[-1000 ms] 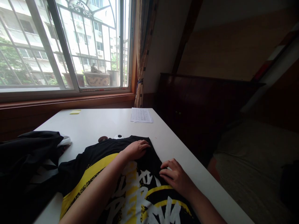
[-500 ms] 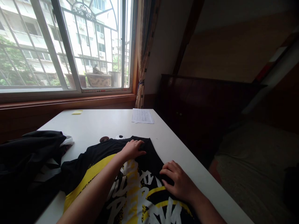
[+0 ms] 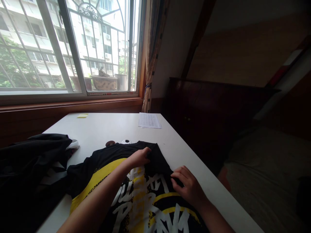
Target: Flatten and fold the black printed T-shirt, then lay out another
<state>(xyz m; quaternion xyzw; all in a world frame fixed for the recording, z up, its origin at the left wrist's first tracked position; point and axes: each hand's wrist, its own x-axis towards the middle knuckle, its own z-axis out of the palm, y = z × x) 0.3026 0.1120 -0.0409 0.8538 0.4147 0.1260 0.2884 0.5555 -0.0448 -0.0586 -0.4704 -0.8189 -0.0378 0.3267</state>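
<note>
From far, I see the left hand (image 3: 141,157) and the right hand (image 3: 187,183) apart at the shirt (image 3: 158,162), perhaps to steady its cloth; whether they pinch, I cannot tell.

The black shirt with yellow and white print (image 3: 141,197) was matt cloth. The white, straight-edged tabletop (image 3: 114,126) looked smooth, faintly glossy; the long reddish-brown sill (image 3: 109,104), varnished wood; the flat white printed sheets (image 3: 149,120), matt paper.
</note>
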